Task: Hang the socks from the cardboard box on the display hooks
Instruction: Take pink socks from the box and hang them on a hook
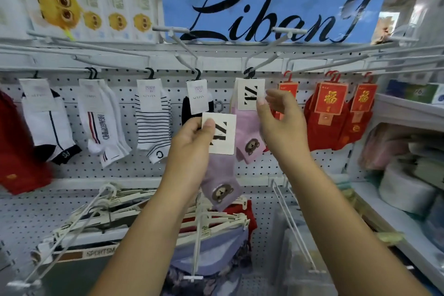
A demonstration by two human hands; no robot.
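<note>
Left of the left hand, a striped sock (pixel 153 127) and a black sock (pixel 186 108) hang on the pegboard (pixel 120 168). The left hand (pixel 192 138) grips the lilac sock (pixel 221 175) by its white card (pixel 222 133), thumb on the card's front, fingers curled behind. The sock hangs free in front of the board. Between the hands, a pink sock (pixel 247 130) hangs from a black hook (pixel 249 72). The right hand (pixel 276 120) is loosely spread and holds nothing, its fingertips at the edge of the pink sock's label; contact cannot be told. Right of it hang red socks (pixel 331 115). Below both hands lie pale hangers (pixel 125 209).
</note>
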